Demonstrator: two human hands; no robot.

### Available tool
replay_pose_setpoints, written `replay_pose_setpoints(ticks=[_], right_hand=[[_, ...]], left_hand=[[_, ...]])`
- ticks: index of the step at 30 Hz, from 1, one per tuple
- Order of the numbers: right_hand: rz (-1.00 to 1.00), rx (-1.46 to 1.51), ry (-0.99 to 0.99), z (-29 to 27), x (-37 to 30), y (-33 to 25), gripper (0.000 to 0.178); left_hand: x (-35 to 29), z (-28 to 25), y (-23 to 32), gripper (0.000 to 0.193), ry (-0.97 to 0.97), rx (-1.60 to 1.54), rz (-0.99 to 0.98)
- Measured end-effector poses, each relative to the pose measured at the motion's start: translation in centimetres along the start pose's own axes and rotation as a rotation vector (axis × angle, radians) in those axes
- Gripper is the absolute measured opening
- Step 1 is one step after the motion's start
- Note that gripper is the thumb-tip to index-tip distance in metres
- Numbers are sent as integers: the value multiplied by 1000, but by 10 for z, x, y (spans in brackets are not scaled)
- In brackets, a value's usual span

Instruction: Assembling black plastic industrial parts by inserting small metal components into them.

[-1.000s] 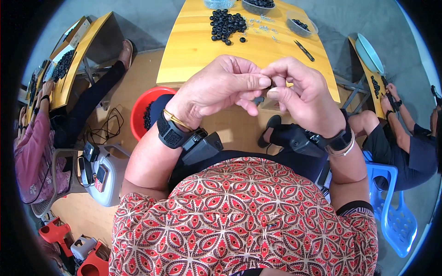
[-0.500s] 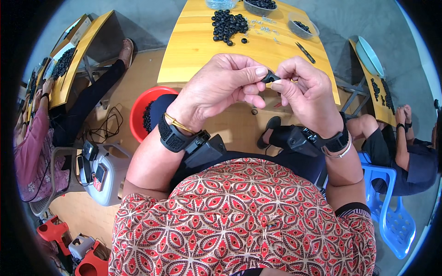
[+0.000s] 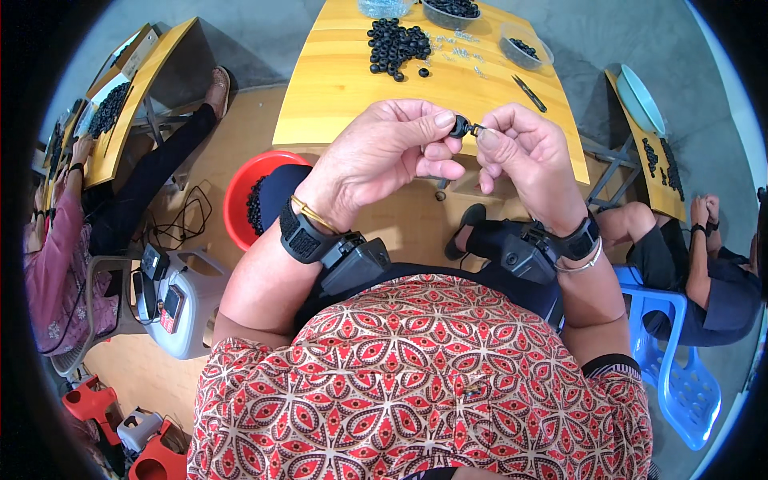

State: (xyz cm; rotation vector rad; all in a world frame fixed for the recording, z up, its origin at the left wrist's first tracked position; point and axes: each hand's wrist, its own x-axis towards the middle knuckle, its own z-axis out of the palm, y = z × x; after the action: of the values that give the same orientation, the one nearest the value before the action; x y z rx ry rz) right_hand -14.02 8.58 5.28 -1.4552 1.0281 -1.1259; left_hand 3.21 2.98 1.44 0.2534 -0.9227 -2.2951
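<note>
Above the near edge of the yellow table (image 3: 320, 104), my left hand (image 3: 372, 152) pinches a small round black part (image 3: 459, 126) between thumb and fingers. My right hand (image 3: 532, 156) grips a small black end piece (image 3: 477, 130) with thumb and forefinger. The two pieces meet or nearly meet between my fingertips; whether they are joined I cannot tell. Farther back on the table lies a heap of round black parts (image 3: 398, 46). Small clear pieces (image 3: 462, 54) are scattered to its right, and black tweezers (image 3: 529, 94) rest near the table's right edge.
Bowls stand at the table's back, including a clear bowl of black parts (image 3: 549, 54). A red basin (image 3: 234, 196) holding black parts is below left. Co-workers sit at side tables left and right. A blue chair (image 3: 676, 312) stands right, a grey-white stool (image 3: 196, 320) left.
The black pieces at my fingertips have turned, showing a round face and a narrow part towards my right hand. My right hand has shifted slightly and its grip has changed.
</note>
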Motion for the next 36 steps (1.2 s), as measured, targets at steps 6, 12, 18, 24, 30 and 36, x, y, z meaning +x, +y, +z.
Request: replay_pose_setpoints(ticks=[6,12,18,24,30,36], right_hand=[[46,63,-11,1,-1,-2,11],[28,73,-29,0,1,0,10],[51,61,-32,1,2,1,11],[50,270,-31,5,1,7,10],[32,144,-85,4,1,5,7],[-38,30,-90,6,1,8,5]], left_hand=[[-1,-2,0,18,1,13,23],[-2,1,1,18,-2,70,58],[-3,2,0,17,25,124,79],[-3,4,-3,16,8,147,153],[-6,7,-3,16,60,232,153],[-5,6,-4,16,45,215,114]])
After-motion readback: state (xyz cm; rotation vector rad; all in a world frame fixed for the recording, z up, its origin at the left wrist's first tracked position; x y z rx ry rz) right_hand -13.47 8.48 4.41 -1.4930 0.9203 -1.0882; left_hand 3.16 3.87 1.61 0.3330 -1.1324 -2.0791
